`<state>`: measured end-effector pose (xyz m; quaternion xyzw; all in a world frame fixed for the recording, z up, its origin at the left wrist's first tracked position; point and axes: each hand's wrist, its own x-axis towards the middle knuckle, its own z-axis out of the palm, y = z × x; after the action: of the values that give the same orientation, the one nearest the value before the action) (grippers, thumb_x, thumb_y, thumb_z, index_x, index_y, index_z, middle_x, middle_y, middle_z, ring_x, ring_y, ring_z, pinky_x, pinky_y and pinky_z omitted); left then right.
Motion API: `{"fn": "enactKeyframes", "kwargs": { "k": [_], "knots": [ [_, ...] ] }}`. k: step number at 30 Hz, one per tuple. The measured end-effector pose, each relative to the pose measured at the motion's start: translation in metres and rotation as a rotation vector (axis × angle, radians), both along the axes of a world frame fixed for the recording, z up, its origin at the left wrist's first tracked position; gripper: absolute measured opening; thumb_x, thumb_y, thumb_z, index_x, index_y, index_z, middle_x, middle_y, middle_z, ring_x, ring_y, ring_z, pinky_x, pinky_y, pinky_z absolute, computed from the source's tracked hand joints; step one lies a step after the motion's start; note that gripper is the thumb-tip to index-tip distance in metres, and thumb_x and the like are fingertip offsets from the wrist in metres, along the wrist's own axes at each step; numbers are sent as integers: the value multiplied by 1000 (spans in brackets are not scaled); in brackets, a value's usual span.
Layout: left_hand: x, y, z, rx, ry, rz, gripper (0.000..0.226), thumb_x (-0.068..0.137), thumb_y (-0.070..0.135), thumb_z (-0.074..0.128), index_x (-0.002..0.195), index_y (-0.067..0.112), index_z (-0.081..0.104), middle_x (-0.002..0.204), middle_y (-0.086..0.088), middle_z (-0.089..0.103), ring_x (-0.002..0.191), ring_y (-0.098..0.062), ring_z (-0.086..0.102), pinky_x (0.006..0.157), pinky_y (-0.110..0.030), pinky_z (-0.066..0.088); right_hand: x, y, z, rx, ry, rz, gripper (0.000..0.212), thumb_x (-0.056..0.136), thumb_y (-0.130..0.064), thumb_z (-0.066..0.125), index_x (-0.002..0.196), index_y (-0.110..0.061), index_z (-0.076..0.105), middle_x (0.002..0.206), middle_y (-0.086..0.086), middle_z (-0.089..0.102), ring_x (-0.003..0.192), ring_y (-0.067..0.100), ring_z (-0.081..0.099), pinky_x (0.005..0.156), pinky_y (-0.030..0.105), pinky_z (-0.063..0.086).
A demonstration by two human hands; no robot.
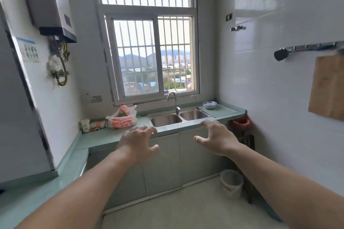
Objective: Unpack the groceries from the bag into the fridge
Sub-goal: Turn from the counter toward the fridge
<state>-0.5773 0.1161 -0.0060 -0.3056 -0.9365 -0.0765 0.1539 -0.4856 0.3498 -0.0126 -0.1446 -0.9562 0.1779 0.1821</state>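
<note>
Both arms outstretched: left hand [137, 142] and right hand [216, 138] hover before the sink [180, 118], fingers spread, holding nothing; bag [122, 117] sits left of it

Open air is seen between the two raised bare hands, left hand [138, 140] and right hand [216, 138], and the pale green counter top [104, 137]. The clear plastic bag of red and green packets [122, 116] is flanked by small packets [93, 125] on its left and the shiny steel double sink [179, 118] on its right.
</note>
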Motion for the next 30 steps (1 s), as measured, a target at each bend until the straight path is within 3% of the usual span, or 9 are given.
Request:
{"fn": "enactKeyframes", "kwargs": {
  "k": [11, 20, 23, 30],
  "knots": [
    [-131, 184, 11, 43, 56, -359, 53, 85, 52, 54, 135, 36, 43, 138, 9, 50, 129, -16, 41, 105, -36, 34, -53, 130, 24, -3, 29, -287, 62, 82, -55, 60, 135, -28, 43, 134, 0, 48, 120, 20, 49, 98, 37, 45],
    [-225, 330, 8, 127, -43, -726, 50, 85, 46, 55, 133, 34, 46, 135, 5, 53, 126, -18, 44, 99, -35, 38, -85, 215, 25, 43, -69, -674, 64, 84, -58, 55, 138, -29, 39, 144, -2, 40, 129, 21, 43, 99, 38, 43],
    [-238, 379, 2, 135, -81, -840, 48, 84, 47, 54, 130, 36, 47, 127, 7, 56, 121, -18, 47, 96, -35, 41, -87, 237, 20, 37, -67, -782, 64, 83, -60, 54, 137, -30, 39, 144, -3, 39, 130, 20, 42, 99, 39, 42],
    [-211, 500, -10, 115, -122, -1078, 52, 89, 49, 53, 137, 34, 42, 142, 8, 47, 130, -16, 41, 104, -36, 39, -48, 296, 8, 41, -110, -1009, 63, 85, -61, 51, 137, -29, 39, 143, -7, 39, 130, 18, 40, 98, 37, 41]
  ]
}}
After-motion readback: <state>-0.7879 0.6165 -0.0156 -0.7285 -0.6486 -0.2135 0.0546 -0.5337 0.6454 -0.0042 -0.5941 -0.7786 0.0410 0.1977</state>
